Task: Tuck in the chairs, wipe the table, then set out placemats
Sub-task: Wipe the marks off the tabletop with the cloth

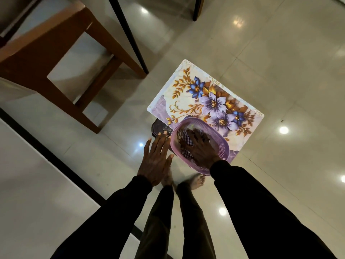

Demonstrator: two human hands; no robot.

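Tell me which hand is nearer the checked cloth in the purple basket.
Right. The right hand is inside the purple basket, on the checked cloth, its grip blurred. The left hand is outside the basket, open, beside its left rim.

one placemat [203, 94], one basket [222, 142], one chair [28, 58]

Both black-sleeved arms reach forward and down; bare left hand [156, 159] hovers palm down, fingers straight, thumb out; bare right hand [199, 149] sits just beside it, palm down, fingers blurred, their curl unreadable
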